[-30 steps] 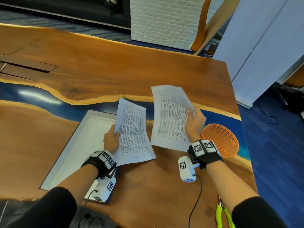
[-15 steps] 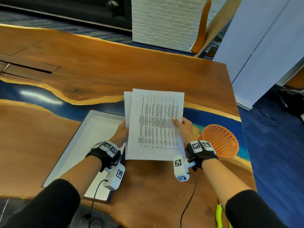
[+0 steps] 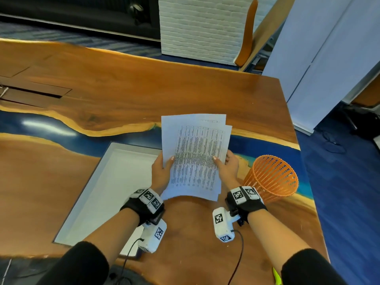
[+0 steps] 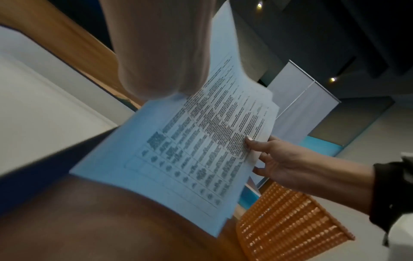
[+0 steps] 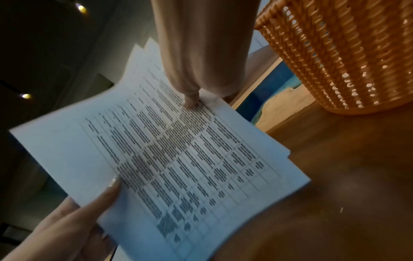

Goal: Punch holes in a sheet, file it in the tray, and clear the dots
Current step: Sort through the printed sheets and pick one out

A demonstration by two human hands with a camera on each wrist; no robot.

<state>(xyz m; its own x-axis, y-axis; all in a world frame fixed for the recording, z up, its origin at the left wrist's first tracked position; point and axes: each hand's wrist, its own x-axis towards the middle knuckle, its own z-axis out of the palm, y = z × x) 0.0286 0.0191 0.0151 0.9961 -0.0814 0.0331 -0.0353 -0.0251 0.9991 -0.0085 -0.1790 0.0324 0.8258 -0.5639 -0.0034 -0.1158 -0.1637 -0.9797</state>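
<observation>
Sheets (image 3: 195, 157) pinched between both hands' fingers (image 3: 216, 159)

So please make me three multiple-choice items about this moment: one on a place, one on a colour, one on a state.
1. Where does the basket stand relative to the sheets?
A. To their right
B. To their left
C. Inside the tray

2. What colour is the basket?
A. Green
B. Orange
C. Black

3. How are the sheets held?
A. Lying flat in the tray
B. By one hand only
C. By both hands, above the table

Answers:
1. A: the head view shows the basket beside the right hand, while the tray lies to the left.
2. B: its mesh is orange in all three views.
3. C: the left hand and the right hand each grip a side edge, thumbs on the printed face.
</observation>
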